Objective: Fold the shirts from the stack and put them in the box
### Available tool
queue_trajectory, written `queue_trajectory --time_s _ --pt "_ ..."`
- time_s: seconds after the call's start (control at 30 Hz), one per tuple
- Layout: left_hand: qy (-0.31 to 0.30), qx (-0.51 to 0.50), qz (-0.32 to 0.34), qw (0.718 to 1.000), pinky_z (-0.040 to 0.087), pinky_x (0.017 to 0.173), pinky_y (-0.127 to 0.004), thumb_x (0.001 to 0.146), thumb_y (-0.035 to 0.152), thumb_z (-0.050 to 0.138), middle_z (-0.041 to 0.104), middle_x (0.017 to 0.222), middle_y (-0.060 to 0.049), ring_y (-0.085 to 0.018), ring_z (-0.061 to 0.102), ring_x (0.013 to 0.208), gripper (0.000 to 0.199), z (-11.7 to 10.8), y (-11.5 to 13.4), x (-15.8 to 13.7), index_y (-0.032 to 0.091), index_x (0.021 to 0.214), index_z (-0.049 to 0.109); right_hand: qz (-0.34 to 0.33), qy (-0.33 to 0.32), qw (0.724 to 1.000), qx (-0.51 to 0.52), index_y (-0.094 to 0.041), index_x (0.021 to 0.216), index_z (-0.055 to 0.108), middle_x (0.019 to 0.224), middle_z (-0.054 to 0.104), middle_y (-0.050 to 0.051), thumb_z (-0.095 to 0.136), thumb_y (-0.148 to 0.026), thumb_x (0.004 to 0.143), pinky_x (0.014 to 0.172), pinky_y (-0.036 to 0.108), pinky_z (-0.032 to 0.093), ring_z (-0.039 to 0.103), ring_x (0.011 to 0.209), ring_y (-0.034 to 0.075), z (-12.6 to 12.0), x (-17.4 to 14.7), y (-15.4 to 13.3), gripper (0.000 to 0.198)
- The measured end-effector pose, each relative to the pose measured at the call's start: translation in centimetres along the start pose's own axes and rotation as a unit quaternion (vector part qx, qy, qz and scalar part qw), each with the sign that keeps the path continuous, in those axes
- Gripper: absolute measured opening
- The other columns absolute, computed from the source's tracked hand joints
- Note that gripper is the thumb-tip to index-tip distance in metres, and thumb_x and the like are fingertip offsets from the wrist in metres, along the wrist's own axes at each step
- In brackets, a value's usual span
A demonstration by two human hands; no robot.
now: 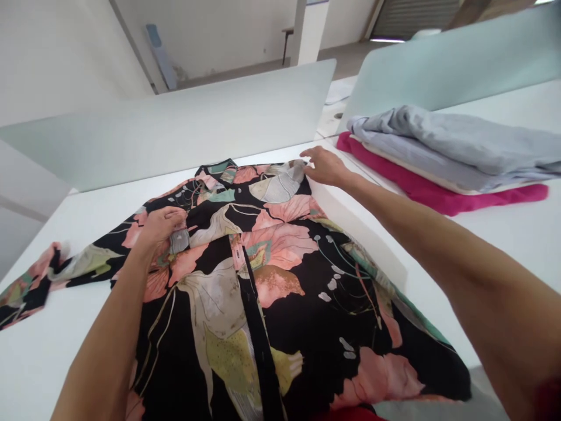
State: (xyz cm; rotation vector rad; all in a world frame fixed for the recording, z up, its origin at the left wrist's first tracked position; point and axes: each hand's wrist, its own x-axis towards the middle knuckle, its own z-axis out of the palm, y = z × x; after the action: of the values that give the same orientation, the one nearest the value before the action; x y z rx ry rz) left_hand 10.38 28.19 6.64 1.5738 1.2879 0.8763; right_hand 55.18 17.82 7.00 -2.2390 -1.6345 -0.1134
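A black long-sleeved floral shirt [284, 286] lies spread on the white table, its collar [221, 169] at the far side and its hem toward me. Large pink, grey and yellow-green flowers cover it. My left hand [163, 227] rests on the left chest area with its fingers curled together on the fabric. At the far right shoulder, my right hand [324, 165] has its fingers apart, with the thumb side close to the cloth. The left sleeve [83, 263] stretches out to the left, while the right sleeve lies along the body's right side.
Folded clothes, grey [456, 137] on top and magenta [421, 187] underneath, are stacked at the right. Frosted partitions [197, 126] stand along the back of the white table [83, 222]. A water dispenser with a blue bottle [153, 36] stands beyond.
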Motion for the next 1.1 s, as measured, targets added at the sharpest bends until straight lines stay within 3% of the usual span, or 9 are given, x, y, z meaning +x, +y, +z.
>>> queue_trajectory --time_s 0.1,0.17,0.27,0.37,0.5,0.63,0.77,0.93,1.1 --pt "-0.027 -0.006 -0.015 1.0 0.052 0.061 -0.023 0.056 0.032 0.08 0.072 0.08 -0.004 -0.015 0.062 0.069 0.03 0.0 0.1 -0.1 0.016 0.081 0.076 0.014 -0.003 1.0 -0.016 -0.017 0.129 0.07 0.118 0.075 0.016 0.048 -0.042 0.094 0.085 0.045 0.052 0.069 0.102 0.033 -2.2 -3.5 -0.7 0.049" --pt "-0.022 -0.01 -0.016 1.0 0.05 0.059 -0.022 0.056 0.031 0.079 0.071 0.08 -0.004 -0.014 0.061 0.068 0.028 0.1 0.2 -0.1 0.016 0.08 0.077 0.015 -0.058 0.997 -0.055 -0.019 0.122 0.072 0.108 0.077 0.012 0.048 -0.055 0.095 0.078 0.041 0.049 0.069 0.095 0.032 -3.7 -6.8 -1.7 0.051" --pt "-0.021 -0.02 -0.009 1.0 0.048 0.056 -0.021 0.057 0.03 0.078 0.07 0.077 -0.003 -0.013 0.06 0.066 0.025 0.5 0.3 -0.2 0.016 0.079 0.076 -0.016 -0.132 0.981 -0.144 -0.02 0.121 0.071 0.114 0.075 0.013 0.051 -0.069 0.092 0.071 0.037 0.043 0.069 0.089 0.031 -5.0 -11.7 -3.5 0.06" --pt "-0.018 -0.01 -0.012 1.0 0.045 0.052 -0.021 0.06 0.032 0.077 0.069 0.074 -0.003 -0.014 0.059 0.064 0.027 1.2 1.0 -0.7 0.016 0.082 0.075 -0.04 -0.154 0.966 -0.203 -0.018 0.128 0.066 0.123 0.072 0.017 0.046 -0.062 0.098 0.068 0.033 0.036 0.069 0.09 0.03 -4.8 -14.5 -4.7 0.057" --pt "0.006 -0.021 -0.022 1.0 0.039 0.046 -0.02 0.061 0.03 0.074 0.063 0.068 0.0 -0.012 0.055 0.058 0.027 2.3 2.8 -1.4 0.016 0.084 0.074 -0.051 -0.134 0.966 -0.213 -0.015 0.128 0.063 0.122 0.072 0.019 0.027 -0.039 0.107 0.067 0.032 0.03 0.07 0.094 0.029 -3.8 -14.5 -4.9 0.048" --pt "-0.006 -0.046 0.021 0.999 0.05 0.054 -0.024 0.063 0.031 0.076 0.06 0.064 0.001 -0.012 0.053 0.057 0.026 3.3 3.9 -1.3 0.016 0.084 0.072 -0.003 -0.092 0.975 -0.202 -0.014 0.121 0.066 0.117 0.073 0.021 0.024 -0.035 0.107 0.069 0.034 0.034 0.07 0.093 0.032 -3.6 -14.0 -3.8 0.049" --pt "-0.03 -0.014 0.056 0.998 0.052 0.061 -0.027 0.062 0.037 0.078 0.066 0.071 -0.001 -0.014 0.057 0.062 0.034 4.1 3.0 -0.6 0.016 0.088 0.074 0.081 -0.072 0.974 -0.201 -0.012 0.117 0.07 0.111 0.074 0.026 0.028 -0.031 0.103 0.072 0.039 0.041 0.071 0.094 0.039 -3.6 -14.8 -2.3 0.048" --pt "-0.016 0.063 0.049 0.997 0.041 0.057 -0.025 0.059 0.043 0.074 0.065 0.066 -0.001 -0.014 0.053 0.06 0.037 4.6 0.9 -0.3 0.015 0.083 0.077 0.112 -0.08 0.972 -0.19 -0.011 0.117 0.074 0.109 0.074 0.028 0.028 -0.029 0.1 0.076 0.047 0.048 0.071 0.098 0.044 -3.4 -15.7 -1.5 0.052" --pt "-0.027 0.132 0.077 0.988 0.044 0.06 -0.026 0.064 0.043 0.067 0.072 0.072 -0.004 -0.017 0.059 0.066 0.032 4.6 1.4 -0.9 0.017 0.08 0.077 0.124 -0.073 0.974 -0.175 -0.011 0.117 0.075 0.114 0.071 0.029 0.03 -0.028 0.101 0.078 0.049 0.048 0.071 0.1 0.043 -3.3 -15.9 -1.6 0.051"
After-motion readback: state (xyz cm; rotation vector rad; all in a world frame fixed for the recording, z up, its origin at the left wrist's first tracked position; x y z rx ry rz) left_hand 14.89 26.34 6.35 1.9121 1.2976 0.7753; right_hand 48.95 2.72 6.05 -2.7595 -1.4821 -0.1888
